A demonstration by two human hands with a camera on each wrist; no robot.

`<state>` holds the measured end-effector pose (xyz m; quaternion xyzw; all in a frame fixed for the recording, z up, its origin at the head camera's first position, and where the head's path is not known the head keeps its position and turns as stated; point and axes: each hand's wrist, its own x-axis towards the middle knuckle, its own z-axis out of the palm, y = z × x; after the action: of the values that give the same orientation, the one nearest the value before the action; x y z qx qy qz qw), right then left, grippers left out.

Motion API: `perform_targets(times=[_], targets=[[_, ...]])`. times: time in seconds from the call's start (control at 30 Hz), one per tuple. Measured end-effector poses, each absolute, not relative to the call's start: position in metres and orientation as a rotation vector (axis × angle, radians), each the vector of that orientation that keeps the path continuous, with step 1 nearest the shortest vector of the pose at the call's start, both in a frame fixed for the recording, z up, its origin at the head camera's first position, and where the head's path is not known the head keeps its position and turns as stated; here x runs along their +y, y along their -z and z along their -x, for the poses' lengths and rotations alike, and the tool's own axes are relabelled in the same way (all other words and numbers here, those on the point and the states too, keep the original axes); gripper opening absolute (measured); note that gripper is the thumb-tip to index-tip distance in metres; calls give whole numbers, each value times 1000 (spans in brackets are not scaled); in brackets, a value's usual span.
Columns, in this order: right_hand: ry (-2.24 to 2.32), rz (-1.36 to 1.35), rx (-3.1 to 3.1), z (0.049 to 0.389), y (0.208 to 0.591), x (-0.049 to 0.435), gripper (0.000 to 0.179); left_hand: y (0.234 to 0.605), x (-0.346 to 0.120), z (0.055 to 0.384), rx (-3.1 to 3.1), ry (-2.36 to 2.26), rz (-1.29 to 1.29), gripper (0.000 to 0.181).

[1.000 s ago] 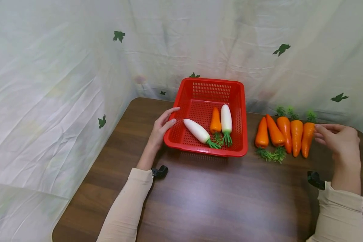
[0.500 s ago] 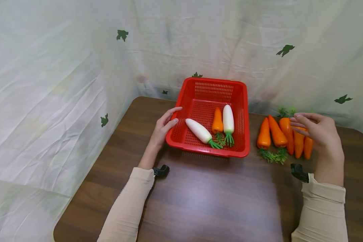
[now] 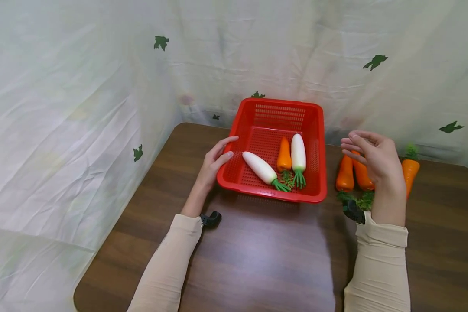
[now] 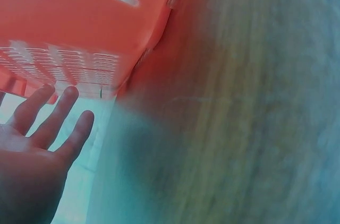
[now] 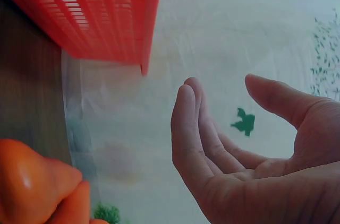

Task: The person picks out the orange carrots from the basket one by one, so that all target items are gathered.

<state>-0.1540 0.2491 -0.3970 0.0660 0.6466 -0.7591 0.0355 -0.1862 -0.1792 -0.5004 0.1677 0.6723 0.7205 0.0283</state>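
Observation:
My left hand (image 3: 212, 162) rests at the left rim of the red plastic basket (image 3: 273, 196), thumb and forefinger touching it. In the left wrist view the other fingers (image 4: 53, 118) stretch out straight beside the basket's outer wall. My right hand (image 3: 380, 162) hovers, holding nothing, over a row of orange carrots (image 3: 345, 175); its fingers (image 5: 186, 123) bend loosely, apart from the thumb. It hides the middle carrots; one carrot (image 3: 410, 171) shows right of the wrist. Inside the basket lie a white radish (image 3: 259, 167), a carrot (image 3: 284, 154) and a second white radish (image 3: 298, 152).
A brown wooden table (image 3: 265, 255) bears everything, its rounded left corner near the front. Pale curtains (image 3: 288, 52) with green bird shapes hang behind and at the left. Black wrist cameras sit on both sleeves.
My right hand has moved left, from beside the rightmost carrot to above the carrots nearer the basket, still holding nothing. The left hand stays at the basket rim. The basket's contents look unchanged.

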Motion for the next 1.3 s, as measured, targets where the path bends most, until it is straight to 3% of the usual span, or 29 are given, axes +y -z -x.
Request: perform_targets(times=[0.27,0.53,0.83,1.13,1.3], targets=[[2261,-159,2108,152,391,235,51,501,-176,186,2090,-2233,-517,47],[1906,-57,2258,166,372,192,69,501,-172,188,2051,-2243,-528,50],[1768,-28,2174,185,346,165,62,498,-179,186,2070,-2237,-525,50],[1725,-145,2074,208,326,153,68,498,-176,187,2049,-2223,-532,51],[1758,-226,1878,225,334,140,66,498,-176,186,2088,-2236,-502,50]])
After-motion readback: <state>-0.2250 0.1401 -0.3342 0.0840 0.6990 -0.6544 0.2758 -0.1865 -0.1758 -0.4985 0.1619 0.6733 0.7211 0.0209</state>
